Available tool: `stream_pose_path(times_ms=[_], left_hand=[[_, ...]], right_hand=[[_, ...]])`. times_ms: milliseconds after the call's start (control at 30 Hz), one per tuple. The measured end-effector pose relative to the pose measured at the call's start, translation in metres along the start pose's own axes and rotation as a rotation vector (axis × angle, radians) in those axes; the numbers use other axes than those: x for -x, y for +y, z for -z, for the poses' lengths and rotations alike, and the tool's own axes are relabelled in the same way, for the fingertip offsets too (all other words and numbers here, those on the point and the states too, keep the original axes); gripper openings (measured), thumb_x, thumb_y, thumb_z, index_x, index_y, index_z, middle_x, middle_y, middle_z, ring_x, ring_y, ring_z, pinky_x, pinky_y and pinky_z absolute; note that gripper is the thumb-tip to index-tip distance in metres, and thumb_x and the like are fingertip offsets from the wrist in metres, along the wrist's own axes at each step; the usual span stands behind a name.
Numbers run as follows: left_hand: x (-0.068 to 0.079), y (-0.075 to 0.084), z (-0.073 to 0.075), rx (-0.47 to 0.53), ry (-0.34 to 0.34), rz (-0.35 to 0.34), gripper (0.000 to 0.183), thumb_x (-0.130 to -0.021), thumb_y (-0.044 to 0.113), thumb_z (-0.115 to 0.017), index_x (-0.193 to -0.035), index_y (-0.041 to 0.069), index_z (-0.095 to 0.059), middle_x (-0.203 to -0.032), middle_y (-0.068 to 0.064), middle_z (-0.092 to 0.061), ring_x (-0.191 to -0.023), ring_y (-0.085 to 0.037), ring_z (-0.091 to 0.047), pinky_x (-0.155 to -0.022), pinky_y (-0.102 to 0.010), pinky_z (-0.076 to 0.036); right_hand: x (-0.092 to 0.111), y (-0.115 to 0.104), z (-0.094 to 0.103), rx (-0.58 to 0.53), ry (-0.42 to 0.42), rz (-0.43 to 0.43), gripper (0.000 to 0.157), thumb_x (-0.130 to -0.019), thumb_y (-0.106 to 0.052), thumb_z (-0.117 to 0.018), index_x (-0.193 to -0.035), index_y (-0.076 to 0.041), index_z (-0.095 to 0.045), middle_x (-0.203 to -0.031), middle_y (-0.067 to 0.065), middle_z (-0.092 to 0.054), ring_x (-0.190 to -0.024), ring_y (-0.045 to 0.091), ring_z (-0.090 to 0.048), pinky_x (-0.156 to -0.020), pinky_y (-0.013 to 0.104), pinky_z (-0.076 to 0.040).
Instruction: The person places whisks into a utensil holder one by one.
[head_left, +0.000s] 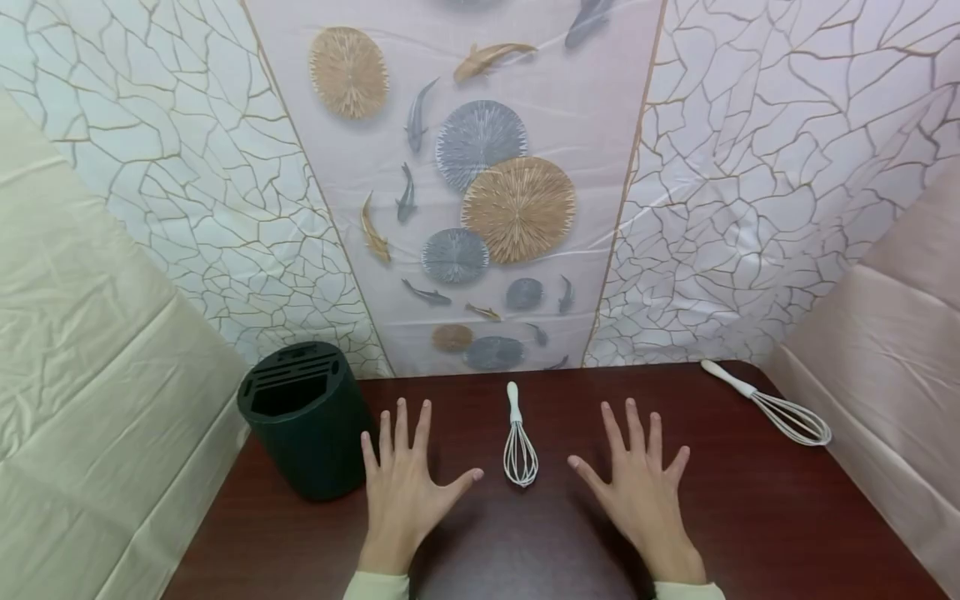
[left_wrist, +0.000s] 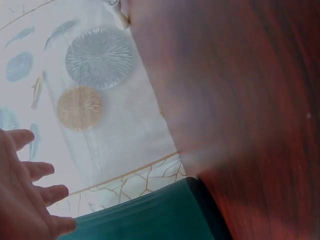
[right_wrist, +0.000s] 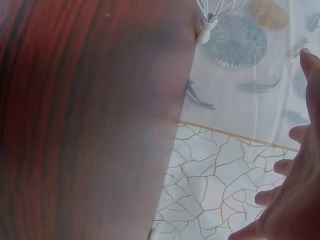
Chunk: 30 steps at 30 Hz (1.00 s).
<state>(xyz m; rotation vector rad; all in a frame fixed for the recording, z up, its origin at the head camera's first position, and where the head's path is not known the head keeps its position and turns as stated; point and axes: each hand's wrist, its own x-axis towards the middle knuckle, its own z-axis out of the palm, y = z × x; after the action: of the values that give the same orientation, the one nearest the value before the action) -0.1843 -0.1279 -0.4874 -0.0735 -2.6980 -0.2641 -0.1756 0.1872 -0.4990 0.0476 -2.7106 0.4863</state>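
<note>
My left hand (head_left: 402, 492) is held over the table with its fingers spread, holding nothing; the green cylindrical holder (head_left: 307, 425) stands just to its left. Fingers likewise spread, my right hand (head_left: 640, 496) holds nothing either. On the table between the two hands lies a small whisk (head_left: 514, 417) with a white handle toward the back and its wire loops toward me. A second white whisk (head_left: 750, 390) lies slanted at the back right. In the right wrist view, part of a whisk (right_wrist: 206, 30) shows at the top.
A dark reddish-brown table (head_left: 510, 550) bears everything. Behind it hangs a patterned backdrop (head_left: 525, 317) with fish and round leaf shapes. Plain fabric walls (head_left: 97, 350) slope along both sides. The holder's top has slots and one larger opening.
</note>
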Motion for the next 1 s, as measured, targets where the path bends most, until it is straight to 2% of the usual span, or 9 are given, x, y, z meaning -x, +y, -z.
stream_pose_path(times_ms=[233,433,667,800,1000], left_hand=[[0.008,0.0,0.008,0.022,0.006,0.013,0.117,-0.067,0.099,-0.036,-0.16,0.035,-0.002,-0.167,-0.008,-0.01,-0.152,-0.034,-0.008,-0.116,-0.064,-0.006],[0.019,-0.005,0.007,0.071,0.046,0.039,0.116,-0.069,0.096,-0.042,-0.16,0.034,-0.006,-0.164,-0.01,-0.02,-0.151,-0.035,-0.015,-0.115,-0.065,-0.011],[0.028,-0.014,0.011,0.148,0.166,0.04,0.113,-0.07,0.089,-0.055,-0.16,0.032,-0.017,-0.158,-0.013,-0.035,-0.143,-0.037,-0.032,-0.112,-0.065,-0.019],[0.032,-0.022,0.015,0.182,0.254,0.033,0.11,-0.071,0.08,-0.066,-0.158,0.025,-0.029,-0.15,-0.015,-0.044,-0.135,-0.038,-0.041,-0.108,-0.066,-0.026],[0.038,-0.034,0.023,0.237,0.38,0.01,0.097,-0.073,0.066,-0.074,-0.151,0.015,-0.044,-0.137,-0.017,-0.054,-0.121,-0.039,-0.051,-0.101,-0.069,-0.032]], right_hand=[[0.001,-0.011,0.008,-0.03,0.024,0.015,0.09,-0.088,-0.069,-0.056,-0.16,-0.033,-0.015,-0.166,0.013,-0.012,-0.149,0.047,-0.005,-0.1,0.084,-0.003],[0.0,-0.024,0.007,-0.099,0.033,0.03,0.085,-0.089,-0.066,-0.059,-0.159,-0.036,-0.02,-0.166,0.009,-0.014,-0.148,0.046,-0.012,-0.1,0.082,-0.011],[0.005,-0.039,0.001,-0.22,0.065,0.044,0.088,-0.088,-0.06,-0.065,-0.159,-0.035,-0.019,-0.166,0.008,-0.015,-0.148,0.044,-0.014,-0.102,0.079,-0.016],[0.009,-0.049,-0.002,-0.279,0.085,0.049,0.089,-0.088,-0.056,-0.067,-0.159,-0.033,-0.02,-0.165,0.01,-0.017,-0.148,0.043,-0.017,-0.104,0.076,-0.019],[0.015,-0.067,-0.003,-0.439,0.093,0.009,0.084,-0.09,-0.051,-0.069,-0.158,-0.034,-0.022,-0.162,0.003,-0.022,-0.144,0.034,-0.03,-0.095,0.067,-0.042]])
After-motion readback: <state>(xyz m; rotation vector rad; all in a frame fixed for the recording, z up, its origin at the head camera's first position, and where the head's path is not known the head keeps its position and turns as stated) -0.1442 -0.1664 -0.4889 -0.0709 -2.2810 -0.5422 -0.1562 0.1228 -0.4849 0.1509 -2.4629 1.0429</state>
